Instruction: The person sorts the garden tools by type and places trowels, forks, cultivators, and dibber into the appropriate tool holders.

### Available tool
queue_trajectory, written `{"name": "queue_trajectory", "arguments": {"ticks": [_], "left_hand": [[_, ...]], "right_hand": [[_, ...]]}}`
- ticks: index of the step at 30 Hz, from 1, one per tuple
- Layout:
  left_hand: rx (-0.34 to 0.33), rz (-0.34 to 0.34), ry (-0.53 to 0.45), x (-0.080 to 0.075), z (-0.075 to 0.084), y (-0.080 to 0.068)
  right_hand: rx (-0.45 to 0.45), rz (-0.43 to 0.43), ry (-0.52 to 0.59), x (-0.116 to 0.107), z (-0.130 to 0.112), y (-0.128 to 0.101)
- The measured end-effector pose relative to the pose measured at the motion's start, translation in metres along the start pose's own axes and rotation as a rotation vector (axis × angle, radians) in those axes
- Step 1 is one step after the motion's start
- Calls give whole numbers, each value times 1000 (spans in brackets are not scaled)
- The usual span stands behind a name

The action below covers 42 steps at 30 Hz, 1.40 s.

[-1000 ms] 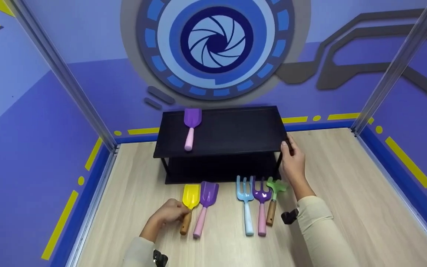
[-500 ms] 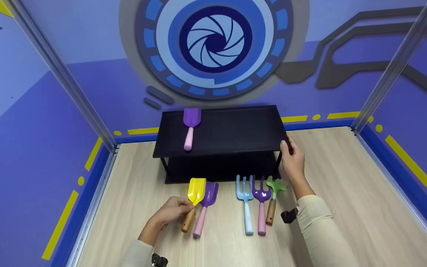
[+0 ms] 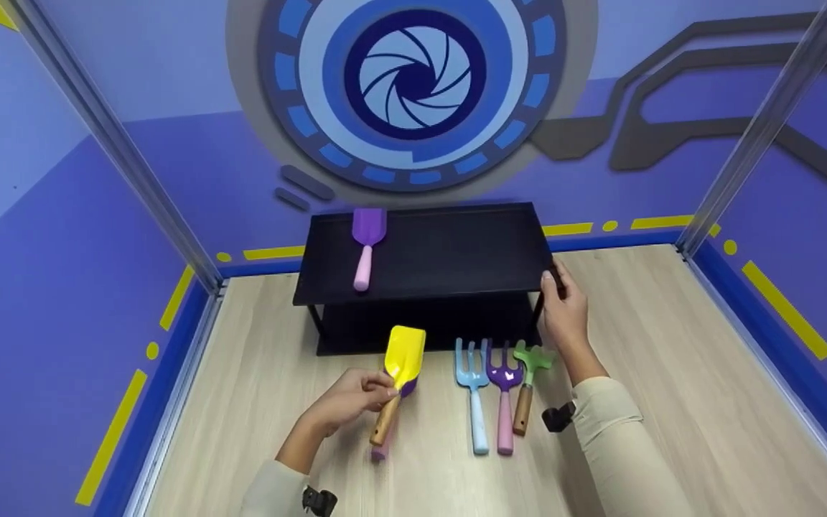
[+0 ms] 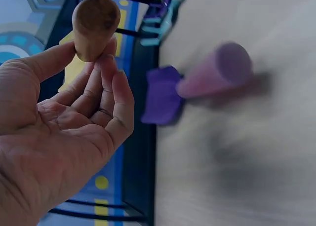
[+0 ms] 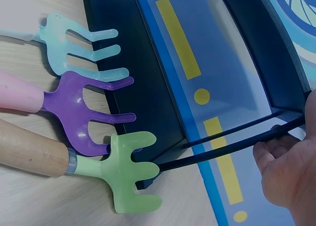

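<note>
Black two-tier shelf (image 3: 449, 258), far centre of the wooden floor; right hand (image 3: 564, 312) grips its right end, fingers curled round the edge. Purple shovel (image 3: 365, 244), pink handle, lying on the top tier, left. Yellow shovel (image 3: 398, 380), wooden handle, raised off the floor near the shelf's front; left hand (image 3: 349, 402) pinches the handle between thumb and fingers. Blue fork (image 3: 472, 391), purple fork (image 3: 505, 395), green rake (image 3: 527, 384) side by side on the floor, right of it.

Wooden tabletop (image 3: 672, 373) bearing a black shelf (image 3: 456, 251) far, purple shovel (image 3: 366, 244) on top left; near it, purple spade (image 3: 405, 390), blue fork (image 3: 474, 388), purple fork (image 3: 505, 395), green rake (image 3: 528, 377).
</note>
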State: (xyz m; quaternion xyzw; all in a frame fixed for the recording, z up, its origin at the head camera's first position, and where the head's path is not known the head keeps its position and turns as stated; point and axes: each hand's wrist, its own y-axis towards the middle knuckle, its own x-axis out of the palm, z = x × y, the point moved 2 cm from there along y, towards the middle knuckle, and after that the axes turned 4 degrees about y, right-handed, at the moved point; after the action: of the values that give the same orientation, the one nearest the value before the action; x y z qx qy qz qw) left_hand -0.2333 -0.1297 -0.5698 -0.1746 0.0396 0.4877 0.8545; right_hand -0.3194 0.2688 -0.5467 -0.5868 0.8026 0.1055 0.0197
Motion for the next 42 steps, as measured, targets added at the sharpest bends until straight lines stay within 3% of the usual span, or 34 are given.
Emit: {"name": "queue_trajectory", "arguments": {"ticks": [7,14,22,32,42], "left_hand": [[56,16,30,11,25,2],[121,96,-15,16,46,14],[114,211,-46,14,73,32],[111,310,-143,8,104,57],[23,445,-116,-4,126,86]], "right_hand": [[15,28,-21,-2,0,0],[19,21,-22,-3,-1,1],[-9,24,-56,-1,1,2],[-20,40,-51,-1,0,4],[-20,46,-49,2,5,4]]}}
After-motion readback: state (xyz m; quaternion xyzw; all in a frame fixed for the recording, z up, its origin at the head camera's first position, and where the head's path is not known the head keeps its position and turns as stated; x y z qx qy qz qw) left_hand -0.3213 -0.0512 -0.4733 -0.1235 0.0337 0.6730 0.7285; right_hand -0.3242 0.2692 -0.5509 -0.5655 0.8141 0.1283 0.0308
